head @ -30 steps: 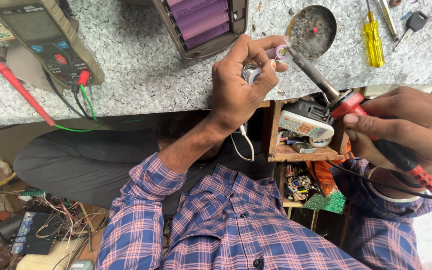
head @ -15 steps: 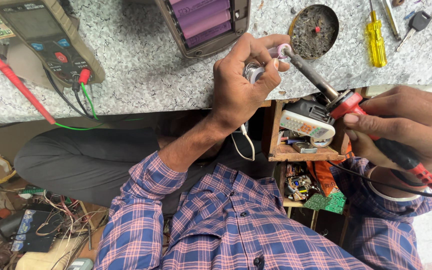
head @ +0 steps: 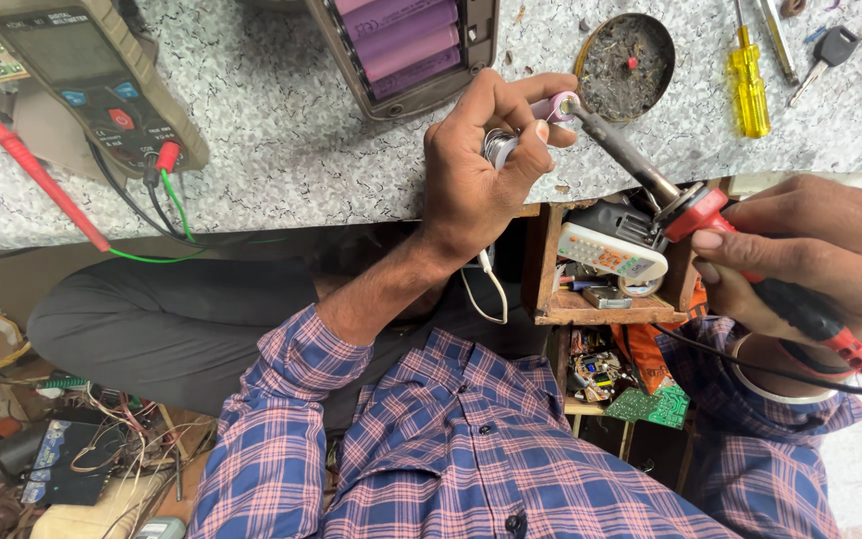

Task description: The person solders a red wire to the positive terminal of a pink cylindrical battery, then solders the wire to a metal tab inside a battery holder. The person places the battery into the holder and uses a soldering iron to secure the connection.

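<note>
Pink-wrapped and held end-on, the cylindrical cell [head: 558,106] sits pinched in the fingertips of the left hand [head: 481,165], raised just over the near edge of the speckled worktop [head: 281,150]; the same hand has a small coil of solder wire [head: 499,147] tucked against the palm, so its grip is clamped on both. Compared with a second ago, the tip of the soldering iron [head: 631,160] has come in: it stood a little off the cell's end cap, and now it is right on it, touching or as near as the view allows, which looks like heat going into the terminal. The right hand [head: 800,255] is wrapped shut round the iron's red handle, to the right of the cell and lower. Just beyond the cell lies a round tin of flux [head: 629,62], dark and crusted. Left of the cell is an open holder of purple cells [head: 406,50], and far left a multimeter [head: 92,85] with red probe [head: 42,180]. Right of the tin lies a yellow screwdriver [head: 748,82].
</note>
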Tool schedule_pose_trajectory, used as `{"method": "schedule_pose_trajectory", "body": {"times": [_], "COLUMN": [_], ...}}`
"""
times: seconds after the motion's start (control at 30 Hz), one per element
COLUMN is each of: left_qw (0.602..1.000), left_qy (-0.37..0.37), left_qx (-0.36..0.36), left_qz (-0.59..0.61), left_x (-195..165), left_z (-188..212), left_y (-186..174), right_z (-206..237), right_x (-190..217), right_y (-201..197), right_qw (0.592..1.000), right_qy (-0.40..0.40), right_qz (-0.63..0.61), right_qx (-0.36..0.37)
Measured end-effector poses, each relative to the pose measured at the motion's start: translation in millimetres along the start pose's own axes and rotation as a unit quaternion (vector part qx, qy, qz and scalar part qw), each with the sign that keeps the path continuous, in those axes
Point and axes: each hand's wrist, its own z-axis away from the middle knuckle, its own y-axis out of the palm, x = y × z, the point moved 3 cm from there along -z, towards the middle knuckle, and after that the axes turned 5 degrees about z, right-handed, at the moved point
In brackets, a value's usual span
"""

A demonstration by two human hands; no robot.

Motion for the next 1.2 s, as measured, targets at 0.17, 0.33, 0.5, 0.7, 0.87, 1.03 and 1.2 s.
{"method": "schedule_pose_trajectory", "body": {"times": [0.17, 0.33, 0.5, 0.7, 0.87, 1.03, 1.2], "left_qw": [1.000, 1.000, 1.000, 1.000, 1.000, 1.000, 1.000], "left_qy": [-0.006, -0.007, 0.006, 0.001, -0.007, -0.008, -0.002], "left_qx": [0.002, 0.005, 0.009, 0.015, 0.014, 0.014, 0.015], "left_qz": [0.017, 0.024, 0.016, 0.013, 0.017, 0.023, 0.013], "left_x": [1, 1, 3, 1, 0, 2, 2], "left_z": [1, 2, 1, 1, 1, 0, 0], "left_y": [-1, -2, -3, -5, -4, -4, -4], "right_z": [5, 5, 0, -2, -5, -2, -1], "right_x": [-1, 1, 0, 3, 2, 4, 4], "right_y": [2, 3, 0, 1, -1, -1, 0], "right_qw": [1.000, 0.999, 1.000, 1.000, 1.000, 1.000, 1.000], "right_qy": [0.021, 0.017, -0.009, 0.012, 0.001, 0.012, 0.017], "right_qz": [-0.014, -0.008, -0.003, -0.008, -0.010, -0.006, -0.013], "right_qx": [-0.016, -0.026, -0.007, -0.004, 0.005, 0.004, -0.018]}}
